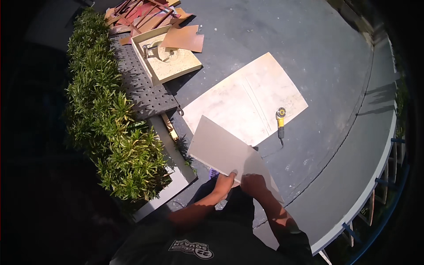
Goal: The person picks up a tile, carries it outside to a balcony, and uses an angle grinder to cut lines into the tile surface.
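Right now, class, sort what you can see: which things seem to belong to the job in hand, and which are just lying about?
Likely part of the job:
panel, being held
board, lying flat beyond the panel
power tool, perhaps, at the board's edge

Likely just lying about:
scraps, heaped
tray, a loose piece overlapping it

outdoor terrace (327, 62), probably: sunlit shrubs (104, 99)

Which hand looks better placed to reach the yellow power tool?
Probably the right hand: it lies nearer the yellow power tool, while the left hand is farther off, gripping the grey panel.
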The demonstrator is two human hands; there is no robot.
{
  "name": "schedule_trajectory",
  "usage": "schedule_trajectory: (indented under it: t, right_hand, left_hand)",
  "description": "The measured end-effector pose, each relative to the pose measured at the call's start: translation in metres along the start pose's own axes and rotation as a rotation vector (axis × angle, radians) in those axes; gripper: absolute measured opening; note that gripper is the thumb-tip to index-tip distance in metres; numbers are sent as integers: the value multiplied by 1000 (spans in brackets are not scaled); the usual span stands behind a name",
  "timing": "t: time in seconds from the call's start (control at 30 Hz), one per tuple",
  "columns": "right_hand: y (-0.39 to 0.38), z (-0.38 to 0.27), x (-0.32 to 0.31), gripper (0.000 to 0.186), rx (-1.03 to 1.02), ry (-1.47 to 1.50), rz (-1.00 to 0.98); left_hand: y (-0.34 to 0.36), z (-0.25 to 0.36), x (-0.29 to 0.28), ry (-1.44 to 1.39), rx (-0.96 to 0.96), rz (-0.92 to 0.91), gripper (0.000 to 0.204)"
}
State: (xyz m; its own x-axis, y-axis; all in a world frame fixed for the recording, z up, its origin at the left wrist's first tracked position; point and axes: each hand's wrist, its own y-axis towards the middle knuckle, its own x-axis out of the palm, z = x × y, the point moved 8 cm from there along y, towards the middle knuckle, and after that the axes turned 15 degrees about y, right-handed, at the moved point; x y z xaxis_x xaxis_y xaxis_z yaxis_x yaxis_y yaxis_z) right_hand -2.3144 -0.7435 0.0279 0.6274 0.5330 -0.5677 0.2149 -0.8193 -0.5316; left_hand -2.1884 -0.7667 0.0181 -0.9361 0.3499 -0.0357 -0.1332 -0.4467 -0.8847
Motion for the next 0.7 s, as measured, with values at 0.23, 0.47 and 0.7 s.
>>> schedule_trajectory:
  t: [0.23, 0.47, 0.7]
  right_hand:
    - [30, 71, -53, 47, 169, 545, -327]
    - [3, 335, 32, 60, 855, 757, 26]
    - [-36, 408, 166, 64, 1085, 1453, 57]
  left_hand:
    - [24, -7, -5, -220, 69, 85, 40]
    - [38, -1, 15, -132, -69, 112, 47]
    - [70, -12, 7, -201, -55, 80, 47]
